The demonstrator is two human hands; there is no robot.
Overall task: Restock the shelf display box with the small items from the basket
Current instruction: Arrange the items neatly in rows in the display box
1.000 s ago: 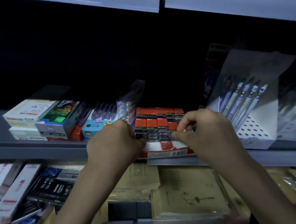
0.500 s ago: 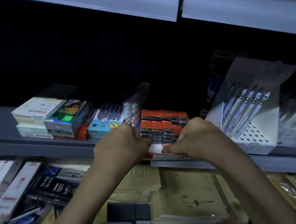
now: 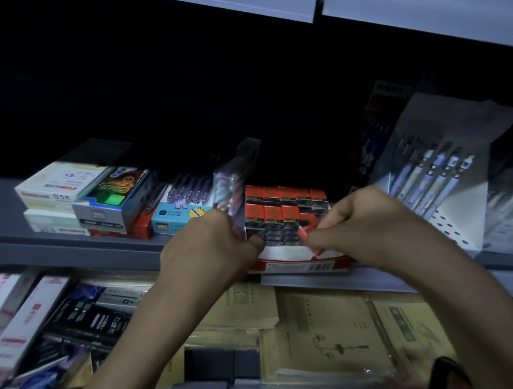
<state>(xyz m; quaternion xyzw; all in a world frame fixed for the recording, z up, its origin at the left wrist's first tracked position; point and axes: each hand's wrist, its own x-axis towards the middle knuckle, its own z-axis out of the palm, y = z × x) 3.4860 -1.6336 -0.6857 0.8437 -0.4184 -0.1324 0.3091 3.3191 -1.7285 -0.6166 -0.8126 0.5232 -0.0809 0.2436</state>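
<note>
Two hands at one display box [image 3: 298, 259], left hand [image 3: 210, 248] fisted, right hand [image 3: 359, 227] pinching one red item [image 3: 307, 236]

One camera sits on my head. It faces forward and slightly down, close to the shelf [image 3: 72, 250]. My hands [image 3: 210, 251] fill its middle.

Both forearms are bare to the frame's edge, with no sleeves, rings or watch showing.

left hand [image 3: 213, 248] on display box [image 3: 298, 259] | right hand [image 3: 359, 227] pinching red item [image 3: 307, 236]
</note>
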